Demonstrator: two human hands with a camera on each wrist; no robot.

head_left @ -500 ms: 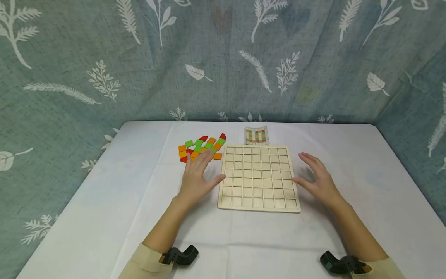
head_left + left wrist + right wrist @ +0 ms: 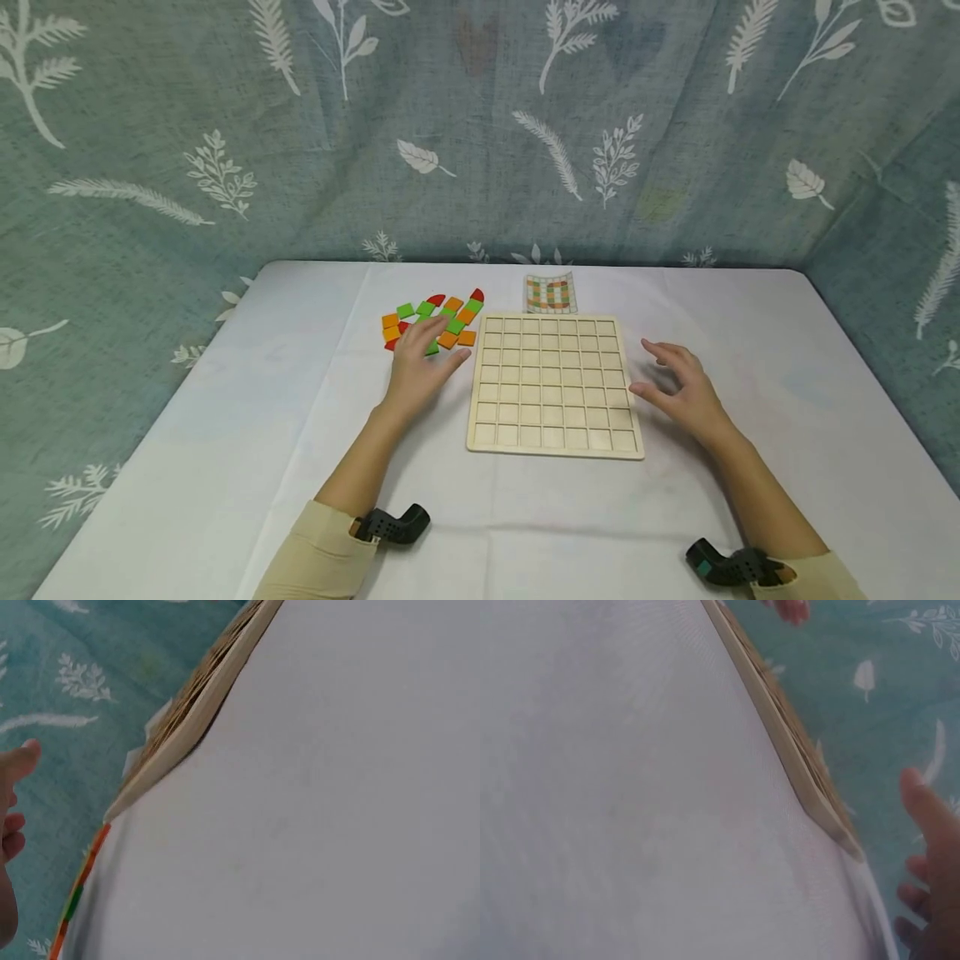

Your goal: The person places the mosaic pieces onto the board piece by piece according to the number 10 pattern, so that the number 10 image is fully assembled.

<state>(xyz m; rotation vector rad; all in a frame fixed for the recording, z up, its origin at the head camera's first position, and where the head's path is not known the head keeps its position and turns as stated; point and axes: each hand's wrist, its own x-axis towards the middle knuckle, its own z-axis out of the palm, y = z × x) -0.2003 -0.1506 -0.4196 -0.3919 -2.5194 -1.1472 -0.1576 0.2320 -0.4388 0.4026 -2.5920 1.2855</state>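
In the head view a pale wooden grid board point(image 2: 552, 386) lies flat on the table, its square cells bare. Left of it is a loose cluster of flat coloured tiles point(image 2: 467, 337): orange and green squares, plus red pieces with a rounded edge. My left hand point(image 2: 417, 367) hovers over the near side of that cluster, thumb spread toward the board, holding nothing visible; it hides some tiles. Beyond the board's right edge, my right hand point(image 2: 684, 393) is held with fingers loosely bent and thumb apart, nothing in it. Both wrist views show the board point(image 2: 184, 739) edge-on.
A small printed card point(image 2: 550, 293) with a coloured grid pattern lies just behind the board. White cloth covers the table point(image 2: 555, 525). A green-blue curtain point(image 2: 480, 167) with white leaf prints hangs behind and at the sides. Each wrist wears a black device point(image 2: 393, 525).
My left hand has shifted slightly left, its thumb drawing away from the board's edge. The right hand stays almost where it was, and board and tiles look unchanged.
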